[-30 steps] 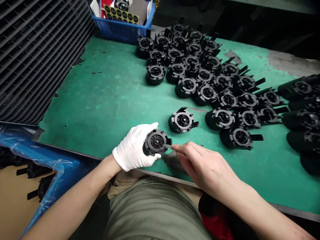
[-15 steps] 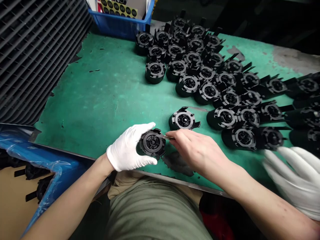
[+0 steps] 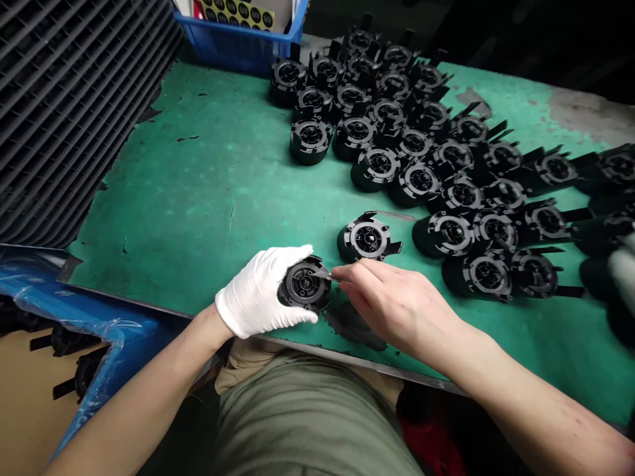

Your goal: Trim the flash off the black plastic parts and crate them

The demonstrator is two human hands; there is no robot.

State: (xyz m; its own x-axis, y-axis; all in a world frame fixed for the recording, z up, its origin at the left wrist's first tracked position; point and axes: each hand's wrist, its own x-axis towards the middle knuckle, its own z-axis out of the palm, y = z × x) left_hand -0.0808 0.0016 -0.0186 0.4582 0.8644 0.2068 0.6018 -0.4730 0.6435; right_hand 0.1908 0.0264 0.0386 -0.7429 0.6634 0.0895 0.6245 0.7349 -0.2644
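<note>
My left hand (image 3: 265, 291), in a white glove, is closed around the side of a round black plastic housing (image 3: 303, 283) near the table's front edge. Its ribbed face with a central hub points up. My bare right hand (image 3: 391, 297) pinches a thin metal blade-like tool (image 3: 323, 274), whose tip reaches over the right side of that face. Whether the tip touches the plastic I cannot tell. Just beyond my right hand stands another black housing (image 3: 368, 238), with a lighter ring on top.
Several rows of black housings (image 3: 377, 165) fill the back and right of the green table (image 3: 188, 192). A blue bin (image 3: 238, 46) with sticker sheets stands at the back, beside a black slatted rack (image 3: 74, 112). A co-worker's blurred gloved hand (image 3: 623, 270) shows at the right edge.
The co-worker's gloved hand has moved off to the right and away. My hands keep their grip, and the tool's tip has shifted slightly over the housing.
</note>
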